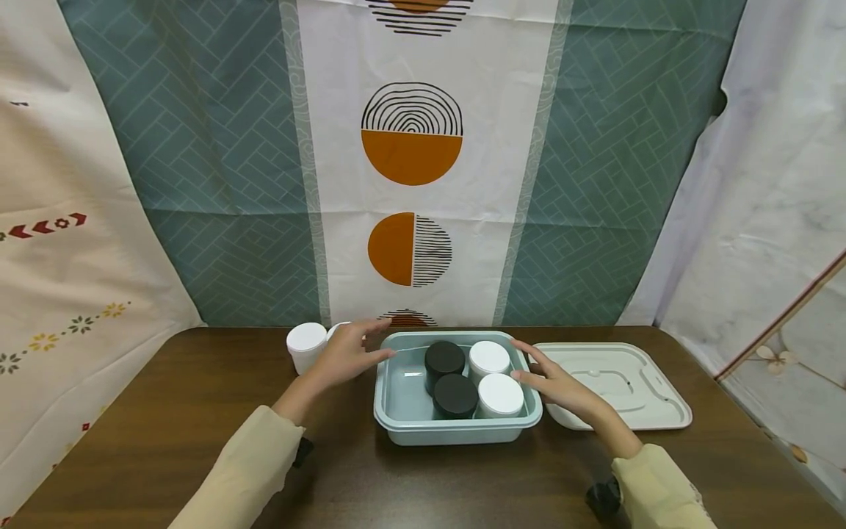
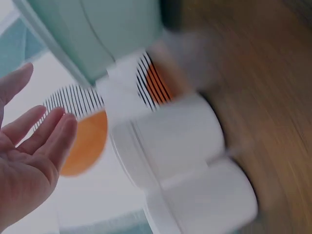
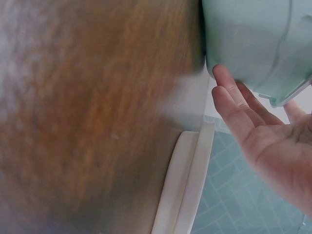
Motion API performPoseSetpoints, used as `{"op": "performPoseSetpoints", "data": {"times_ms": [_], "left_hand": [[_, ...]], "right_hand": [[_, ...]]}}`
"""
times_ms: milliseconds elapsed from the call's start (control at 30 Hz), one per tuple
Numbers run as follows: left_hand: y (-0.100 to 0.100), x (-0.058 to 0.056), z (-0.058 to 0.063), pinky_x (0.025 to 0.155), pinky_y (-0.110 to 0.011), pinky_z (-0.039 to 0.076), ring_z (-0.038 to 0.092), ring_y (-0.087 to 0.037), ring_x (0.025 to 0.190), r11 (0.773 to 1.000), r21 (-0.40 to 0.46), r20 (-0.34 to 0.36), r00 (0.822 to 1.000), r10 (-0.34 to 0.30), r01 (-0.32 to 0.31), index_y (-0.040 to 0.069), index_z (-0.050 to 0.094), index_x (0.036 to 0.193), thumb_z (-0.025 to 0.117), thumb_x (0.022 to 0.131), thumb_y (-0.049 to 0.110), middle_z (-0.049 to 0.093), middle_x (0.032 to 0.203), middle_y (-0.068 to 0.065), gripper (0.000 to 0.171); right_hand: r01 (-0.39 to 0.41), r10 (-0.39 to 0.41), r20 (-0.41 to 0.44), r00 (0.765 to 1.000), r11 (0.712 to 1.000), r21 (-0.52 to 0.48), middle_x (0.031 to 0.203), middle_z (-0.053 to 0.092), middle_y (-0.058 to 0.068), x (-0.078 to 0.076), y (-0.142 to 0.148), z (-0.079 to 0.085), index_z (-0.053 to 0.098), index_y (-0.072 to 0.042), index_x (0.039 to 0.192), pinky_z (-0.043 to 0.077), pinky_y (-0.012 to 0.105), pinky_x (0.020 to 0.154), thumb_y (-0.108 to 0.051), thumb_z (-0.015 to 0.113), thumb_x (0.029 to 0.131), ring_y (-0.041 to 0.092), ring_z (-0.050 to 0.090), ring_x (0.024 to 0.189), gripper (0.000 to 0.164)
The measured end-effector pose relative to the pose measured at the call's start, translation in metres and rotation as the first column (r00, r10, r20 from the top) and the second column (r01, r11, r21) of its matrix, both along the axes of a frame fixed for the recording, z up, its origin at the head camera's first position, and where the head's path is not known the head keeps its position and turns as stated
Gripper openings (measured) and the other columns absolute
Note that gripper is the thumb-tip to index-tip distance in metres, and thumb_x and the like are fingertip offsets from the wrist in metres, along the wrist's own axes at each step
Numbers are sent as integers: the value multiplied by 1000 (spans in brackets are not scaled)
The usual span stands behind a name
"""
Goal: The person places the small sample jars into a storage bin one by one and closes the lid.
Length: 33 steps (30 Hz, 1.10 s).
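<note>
A light blue-green plastic tub [image 1: 399, 393] stands on the table. Inside it are two black-lidded jars, a far one [image 1: 444, 358] and a near one [image 1: 455, 397], left of two white-lidded jars, far [image 1: 489, 358] and near [image 1: 500, 395]. My left hand [image 1: 348, 351] hovers with fingers spread at the tub's left side, holding nothing; in the left wrist view it is apart from the tub. My right hand [image 1: 558, 378] is at the right rim, thumb over the edge. Its extended fingers [image 3: 234, 114] lie along the tub's outer wall in the right wrist view.
Two white jars [image 2: 170, 139] stand side by side at the back left, one partly behind my left hand in the head view. A white lid [image 1: 634, 382] lies right of the tub, under my right forearm. A patterned cloth [image 1: 423, 198] hangs behind the brown table [image 1: 449, 485].
</note>
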<state>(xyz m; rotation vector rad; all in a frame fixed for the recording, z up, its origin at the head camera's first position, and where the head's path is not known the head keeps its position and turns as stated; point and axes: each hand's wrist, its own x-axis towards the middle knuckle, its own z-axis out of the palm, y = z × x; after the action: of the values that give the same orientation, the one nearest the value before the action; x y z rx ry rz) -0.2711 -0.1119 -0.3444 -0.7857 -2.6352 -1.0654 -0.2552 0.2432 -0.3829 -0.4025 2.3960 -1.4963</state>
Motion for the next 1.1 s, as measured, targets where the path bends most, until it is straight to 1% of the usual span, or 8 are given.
{"op": "performPoseSetpoints", "data": {"times_ms": [100, 200, 367, 500, 700, 867, 967, 1100], "left_hand": [[-19, 1, 1, 86, -44, 46, 54, -34, 109, 998, 31, -25, 998, 49, -48, -6, 55, 120, 71, 78, 11, 57, 119, -21, 49], [-38, 0, 0, 86, -47, 45, 54, -36, 108, 993, 25, -50, 992, 117, -116, -6, 55, 121, 72, 77, 13, 57, 119, -22, 50], [-64, -1, -4, 89, -51, 42, 50, -40, 111, 976, -4, -70, 974, 217, -218, -5, 54, 122, 72, 77, 17, 54, 122, -24, 53], [-79, -3, -9, 94, -54, 36, 44, -42, 117, 961, -17, -53, 960, 275, -277, -5, 51, 124, 72, 78, 21, 50, 126, -26, 57], [-91, -8, -18, 92, -57, 33, 41, -48, 115, 930, -69, -13, 932, 362, -362, -10, 47, 125, 71, 77, 26, 46, 125, -33, 64], [-98, -14, -27, 89, -56, 37, 43, -49, 112, 911, -94, 41, 912, 407, -402, -15, 45, 124, 71, 77, 25, 46, 123, -35, 67], [-101, -16, -31, 88, -55, 40, 45, -48, 111, 910, -93, 79, 908, 412, -404, -16, 44, 125, 71, 77, 24, 46, 124, -35, 68], [-102, -17, -33, 87, -54, 41, 46, -47, 111, 910, -87, 95, 906, 412, -404, -15, 43, 126, 71, 77, 25, 46, 124, -34, 69]], "right_hand": [[0, 0, -1, 1000, 1000, 5, 136, 28, 33, -1, 0, 0, 14, -19, 146, 48, 50, 78, -28, 52, 93, 39, 47, 112, 66], [0, 0, -4, 1000, 1000, 5, 135, 28, 33, -1, 0, 0, 14, -19, 146, 49, 50, 77, -28, 52, 93, 39, 47, 112, 66], [-4, 4, -1, 1000, 1000, -1, 134, 29, 34, 0, 1, 0, 14, -18, 146, 49, 49, 77, -28, 52, 93, 38, 48, 111, 67], [-16, 16, -1, 1000, 1000, -6, 133, 30, 34, 0, 1, -1, 13, -17, 146, 49, 49, 77, -27, 52, 93, 36, 49, 109, 67], [-17, 17, -7, 1000, 1000, -8, 134, 28, 35, -1, 1, -1, 13, -17, 146, 49, 50, 77, -27, 52, 93, 39, 48, 110, 67], [-9, 9, 6, 1000, 1000, -13, 134, 30, 33, -1, 0, -2, 14, -19, 146, 49, 49, 78, -28, 52, 93, 38, 49, 110, 66], [-7, 7, 9, 1000, 1000, -12, 135, 29, 33, 0, 0, -2, 14, -19, 146, 48, 50, 78, -29, 52, 93, 39, 48, 111, 67], [-5, 5, -1, 1000, 1000, -5, 135, 28, 34, 0, 0, -1, 13, -18, 146, 48, 50, 78, -28, 52, 93, 40, 48, 111, 67]]}}
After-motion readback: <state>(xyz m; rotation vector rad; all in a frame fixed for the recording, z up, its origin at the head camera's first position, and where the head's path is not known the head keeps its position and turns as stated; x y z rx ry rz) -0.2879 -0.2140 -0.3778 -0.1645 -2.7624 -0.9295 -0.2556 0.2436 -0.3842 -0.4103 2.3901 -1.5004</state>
